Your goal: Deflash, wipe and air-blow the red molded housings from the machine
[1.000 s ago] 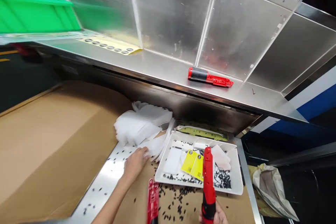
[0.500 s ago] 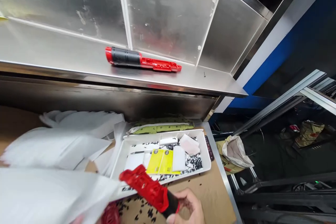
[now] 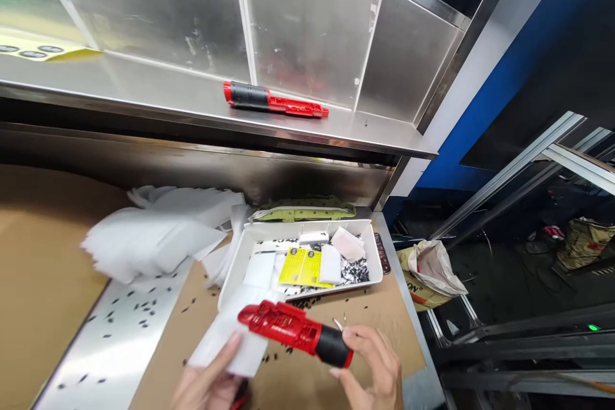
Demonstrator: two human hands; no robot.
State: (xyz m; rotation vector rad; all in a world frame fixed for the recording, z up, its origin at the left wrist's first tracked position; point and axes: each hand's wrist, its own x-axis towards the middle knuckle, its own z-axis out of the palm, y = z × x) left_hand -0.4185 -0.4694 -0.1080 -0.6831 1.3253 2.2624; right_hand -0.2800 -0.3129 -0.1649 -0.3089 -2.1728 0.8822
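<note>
Step in hand: you hold a red-and-black tool housing [image 3: 293, 328] by its black grip in your right hand [image 3: 373, 365], its red shell lying across a white sheet [image 3: 225, 343] pinched in your left hand [image 3: 209, 384]. Your hands stand apart, just in front of the white plastic tray [image 3: 307, 226]. Inside that tray lie yellow cards [image 3: 302, 267], white pads [image 3: 330, 264] and loose black pieces [image 3: 356, 271]. Left of the tray sits a stack of white sheets [image 3: 156, 237]. Next move calls for a steady hold, keeping sheet and shell aligned.
</note>
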